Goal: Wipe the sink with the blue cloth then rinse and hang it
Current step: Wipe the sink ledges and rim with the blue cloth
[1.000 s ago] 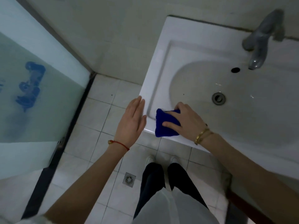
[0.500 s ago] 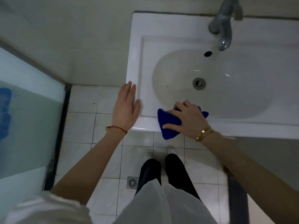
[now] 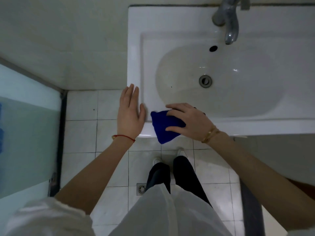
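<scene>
A person at a white bathroom sink (image 3: pixel 136 48) works its front rim with a folded blue cloth (image 3: pixel 162 128), seen from the head camera I am watching remotely. The right hand (image 3: pixel 189 121) lies over the cloth, fingers spread across its top and thumb along its near edge, holding it down against the front left corner of the rim; the cloth's lower tip hangs off the edge over the tiled floor (image 3: pixel 81 133). The left hand (image 3: pixel 130 114) is flat and relaxed, holding nothing, its fingers straight at the sink's left edge; I cannot tell from this angle whether it actually rests on the porcelain or hovers just above.

My read is that wiping is under way and only the near rim is being covered. To do it well, I would keep the palm flat on the cloth so the whole pad bears on the porcelain, draw the overhanging tip back onto the ledge, then sweep along the rim and down into the basin toward the drain (image 3: pixel 205 80). A small dark speck sits left of the drain and deserves a pass. The faucet (image 3: pixel 228 21) appears dry, with rinsing not yet begun.
</scene>
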`<state>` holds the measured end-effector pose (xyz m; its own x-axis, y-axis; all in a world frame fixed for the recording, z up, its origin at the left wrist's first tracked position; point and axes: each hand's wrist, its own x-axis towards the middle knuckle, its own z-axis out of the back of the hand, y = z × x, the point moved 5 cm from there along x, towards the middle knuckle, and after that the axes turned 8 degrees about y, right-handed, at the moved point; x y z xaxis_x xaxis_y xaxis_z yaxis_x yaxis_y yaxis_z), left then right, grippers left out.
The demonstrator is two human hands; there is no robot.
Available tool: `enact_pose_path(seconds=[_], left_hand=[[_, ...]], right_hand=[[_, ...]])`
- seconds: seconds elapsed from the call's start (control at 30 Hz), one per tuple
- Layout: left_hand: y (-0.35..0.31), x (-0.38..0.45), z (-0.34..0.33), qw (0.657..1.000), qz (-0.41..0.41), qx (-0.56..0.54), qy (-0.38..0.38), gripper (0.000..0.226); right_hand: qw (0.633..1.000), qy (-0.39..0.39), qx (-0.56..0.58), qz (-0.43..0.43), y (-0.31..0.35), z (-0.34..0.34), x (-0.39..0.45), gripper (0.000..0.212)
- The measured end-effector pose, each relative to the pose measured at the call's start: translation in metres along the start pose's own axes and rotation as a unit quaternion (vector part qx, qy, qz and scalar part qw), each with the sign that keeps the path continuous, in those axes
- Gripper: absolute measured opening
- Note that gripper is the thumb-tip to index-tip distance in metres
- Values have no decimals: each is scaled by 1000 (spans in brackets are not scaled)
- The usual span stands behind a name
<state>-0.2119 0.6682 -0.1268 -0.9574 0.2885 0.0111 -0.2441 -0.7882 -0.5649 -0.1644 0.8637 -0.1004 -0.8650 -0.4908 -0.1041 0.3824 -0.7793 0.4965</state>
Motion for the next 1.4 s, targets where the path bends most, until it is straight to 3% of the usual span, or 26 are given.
enact_pose_path(seconds=[0.27,0.5,0.63,0.8,1.03,1.27,1.4], left_hand=[[0,0,1,1000,0,3,-7,50],[-1,1,2,1000,-5,-11,-20,51],[-3,0,1,1000,3,-11,-19,51],[-3,0,0,1000,8,9,-8,51],[-3,-1,-2,1000,1,21,-5,54],[-11,-3,-2,999,16,35,0,53],[-43,-11,-9,999,-26,25,10,50]], right_hand=[[1000,-11,-20,-18,15,-22,22,58],[996,33,-32,-74,-48,13,-43,66],[995,8,-81,-57,-22,4,-23,68],[997,10,-54,-51,13,-19,13,69],[987,22,-78,-138,-58,24,-70,77],[992,8,-73,-100,-13,-4,-19,74],[996,18,-24,-86,-35,3,-36,74]])
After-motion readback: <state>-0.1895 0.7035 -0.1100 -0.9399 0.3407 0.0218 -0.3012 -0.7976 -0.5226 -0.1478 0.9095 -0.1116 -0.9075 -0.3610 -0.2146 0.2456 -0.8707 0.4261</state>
